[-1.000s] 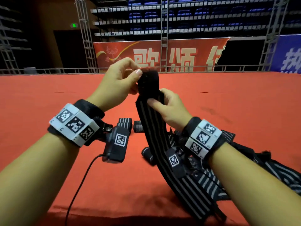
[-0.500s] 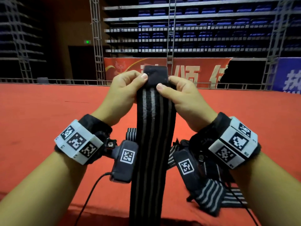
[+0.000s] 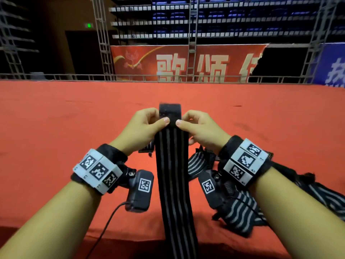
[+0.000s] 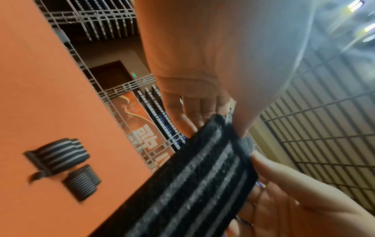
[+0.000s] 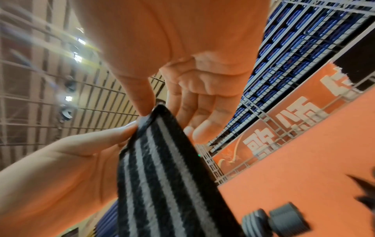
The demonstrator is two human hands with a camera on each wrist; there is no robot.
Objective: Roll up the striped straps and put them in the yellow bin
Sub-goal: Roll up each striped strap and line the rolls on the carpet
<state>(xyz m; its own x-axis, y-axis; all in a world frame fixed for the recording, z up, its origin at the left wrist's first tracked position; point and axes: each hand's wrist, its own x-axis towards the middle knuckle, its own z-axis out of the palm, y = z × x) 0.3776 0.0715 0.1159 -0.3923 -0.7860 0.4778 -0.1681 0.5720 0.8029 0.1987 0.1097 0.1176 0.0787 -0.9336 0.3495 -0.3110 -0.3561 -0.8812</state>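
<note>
Strap in hand: the striped strap point(image 3: 173, 165) hangs taut from its plain black end tab point(image 3: 169, 113), long axis running straight from the hands toward the person and down past the near edge of the red tabletop point(image 3: 56, 118).
Hands: left hand point(image 3: 143, 128) and right hand point(image 3: 201, 128) each pinch one side of the tab, thumb on top; equally near, so either could start the roll.
Other straps: loose ones point(image 3: 237, 212) heaped toward the near right corner; two rolled ones point(image 4: 67, 166) lie on the tabletop to the left.
Yellow bin: not in view.
Change: the strap has dropped from in front of the banner to just above the tabletop, the thumbs have closed in, and the camera seems to have tipped down.
</note>
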